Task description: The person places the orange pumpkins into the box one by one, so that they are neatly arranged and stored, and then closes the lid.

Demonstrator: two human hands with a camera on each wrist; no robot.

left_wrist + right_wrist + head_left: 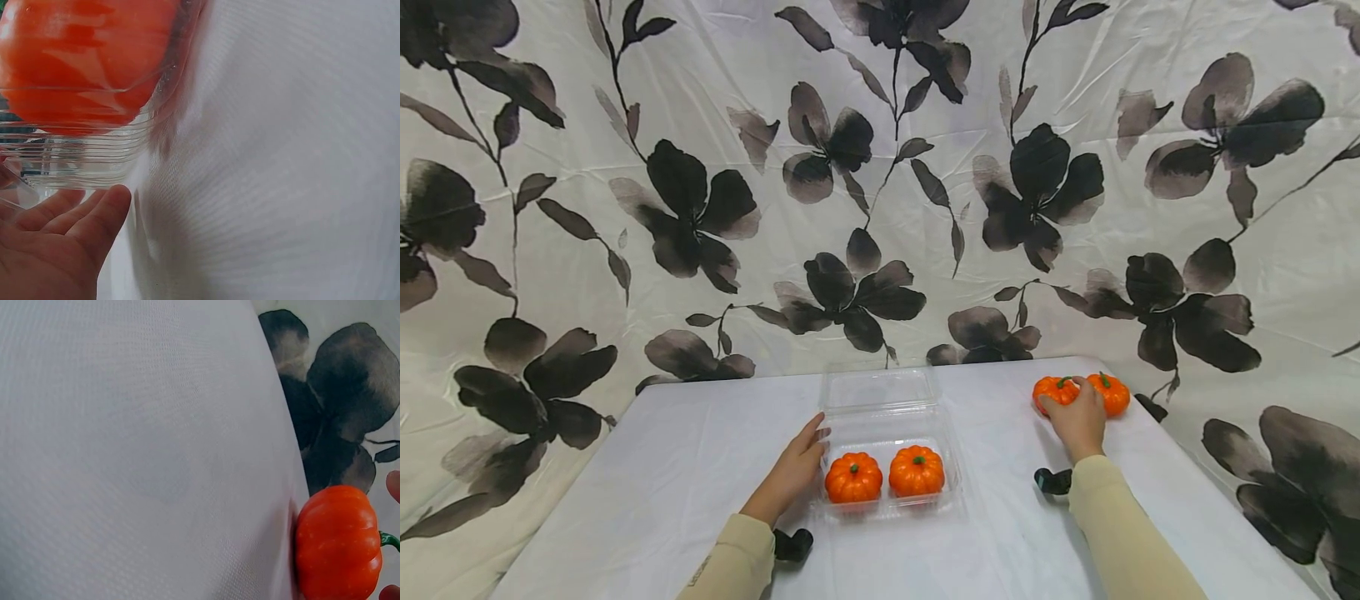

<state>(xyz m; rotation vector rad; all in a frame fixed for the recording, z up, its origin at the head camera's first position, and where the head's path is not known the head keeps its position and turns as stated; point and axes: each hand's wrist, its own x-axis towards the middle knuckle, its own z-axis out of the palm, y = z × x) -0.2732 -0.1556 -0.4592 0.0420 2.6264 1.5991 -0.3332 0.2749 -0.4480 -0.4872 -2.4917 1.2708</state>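
A clear plastic clamshell box (887, 506) lies with its lid raised at the back. Inside sit two small orange pumpkins, the left pumpkin (853, 478) and the right pumpkin (917, 472), side by side. My left hand (797, 464) touches the box's left side; in the left wrist view its fingers (103, 222) are fairly straight against the ridged plastic. At the table's far right, my right hand (1078, 421) reaches over a third pumpkin (1051, 390), its thumb and fingers spread around it. In the right wrist view the fingertips (394, 486) stand apart from that pumpkin (337, 544).
Another orange pumpkin (1111, 395) stands just right of my right hand, near the table's right edge. A white cloth covers the table (722, 450). Behind it hangs a white curtain (940, 275) with dark flowers. Each wrist carries a black camera.
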